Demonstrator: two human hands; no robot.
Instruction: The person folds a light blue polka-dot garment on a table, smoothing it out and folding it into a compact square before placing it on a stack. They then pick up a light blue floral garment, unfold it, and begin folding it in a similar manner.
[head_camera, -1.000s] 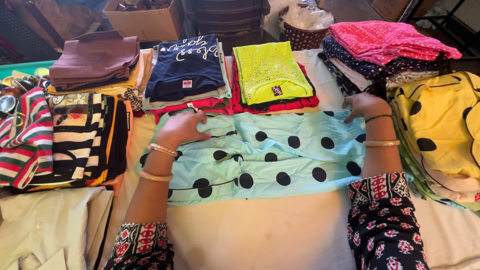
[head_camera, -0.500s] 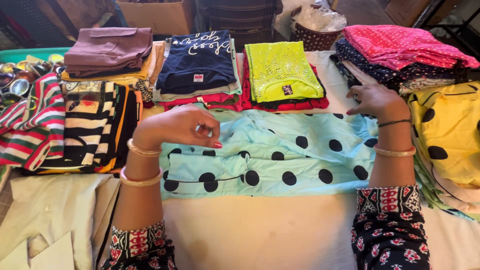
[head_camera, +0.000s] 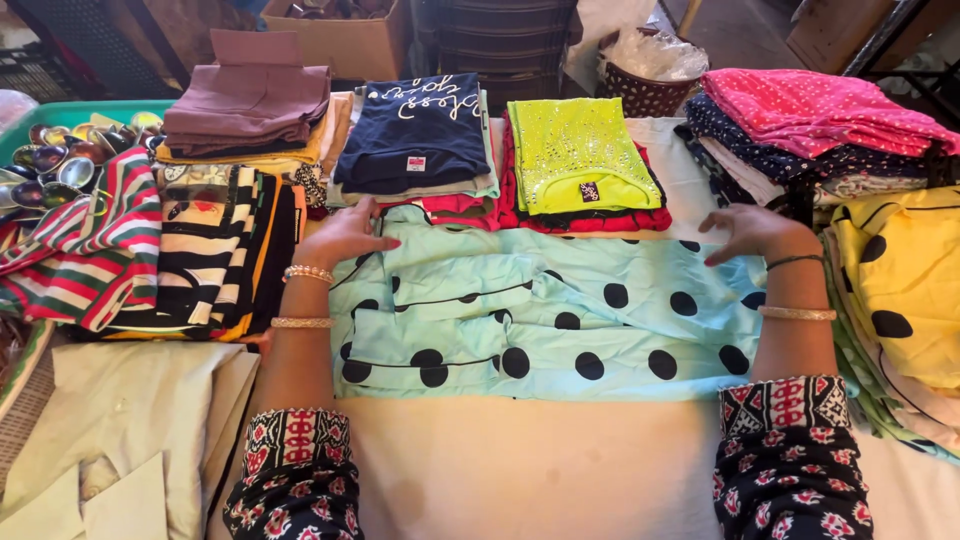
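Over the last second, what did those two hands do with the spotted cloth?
The left hand, lifted and pinching half a second ago, has come down flat on the top left edge of the mint polka-dot garment. The right hand stayed at the top right edge, fingers spread. The left part now lies folded over. The folded stacks behind did not move.

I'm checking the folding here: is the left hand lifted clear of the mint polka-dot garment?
No, the left hand lies flat on the upper left corner of the mint polka-dot garment.

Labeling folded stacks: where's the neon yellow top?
Head view, far centre-right: the neon yellow top lies on a red stack, right of the navy shirt, beyond the polka-dot garment.
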